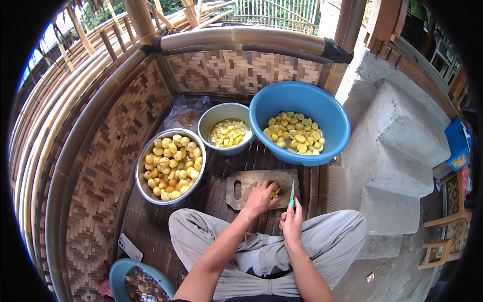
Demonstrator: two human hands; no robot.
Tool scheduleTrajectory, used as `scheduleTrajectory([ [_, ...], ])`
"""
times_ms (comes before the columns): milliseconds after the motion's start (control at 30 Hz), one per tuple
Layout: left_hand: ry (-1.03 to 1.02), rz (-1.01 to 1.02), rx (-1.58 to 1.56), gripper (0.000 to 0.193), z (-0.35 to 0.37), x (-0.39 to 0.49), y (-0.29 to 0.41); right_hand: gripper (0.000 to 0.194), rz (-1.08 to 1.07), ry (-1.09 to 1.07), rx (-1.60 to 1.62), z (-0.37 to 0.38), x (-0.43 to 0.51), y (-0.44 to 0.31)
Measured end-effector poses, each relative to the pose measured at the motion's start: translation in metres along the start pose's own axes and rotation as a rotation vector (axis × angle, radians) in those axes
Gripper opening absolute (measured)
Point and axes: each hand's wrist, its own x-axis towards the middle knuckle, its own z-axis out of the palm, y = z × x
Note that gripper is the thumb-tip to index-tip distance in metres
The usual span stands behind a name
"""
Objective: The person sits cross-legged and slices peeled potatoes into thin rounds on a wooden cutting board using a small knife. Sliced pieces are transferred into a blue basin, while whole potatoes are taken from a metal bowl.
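Note:
A worn wooden cutting board (243, 185) with a slot handle lies before my crossed legs. My left hand (260, 198) rests over the board with its fingers curled around cut yellow potato pieces (275, 193). In my right hand (292, 222) is a knife (292, 194) with a green handle, its blade pointing away from me over the board's right side. Beyond the board, a smaller metal basin (203, 130) holds diced yellow pieces. A large blue plastic basin (334, 113) holds potato halves or pieces. To the left, a metal bowl (139, 171) contains peeled whole potatoes in liquid.
At the lower left, a teal basin (116, 273) holds dark liquid and scraps, near a phone (130, 247). A clear plastic bag (185, 113) lies in the back corner. Woven bamboo walls (241, 71) edge the slatted platform; concrete steps (400, 151) stand at the right.

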Motion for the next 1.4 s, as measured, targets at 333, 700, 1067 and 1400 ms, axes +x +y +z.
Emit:
scheduleTrajectory([
  [333, -0.033, -0.143, -0.007, 0.043, 0.024, 0.004, 0.011, 0.046, 0.074, -0.014, 0.099, 0.001, 0.004, -0.002],
  [700, -0.027, -0.137, 0.135, 0.030, -0.002, -0.004, -0.002, 0.044, 0.048, -0.036, 0.119, 0.001, 0.005, -0.001],
  [1067, 0.138, -0.139, 0.140, 0.025, -0.021, -0.044, -0.020, 0.041, 0.077, -0.044, 0.041, 0.002, 0.005, 0.004],
  [1400, 0.260, -0.173, -0.014, 0.029, -0.017, -0.043, -0.020, 0.043, 0.059, -0.012, -0.076, 0.004, 0.001, 0.003],
])
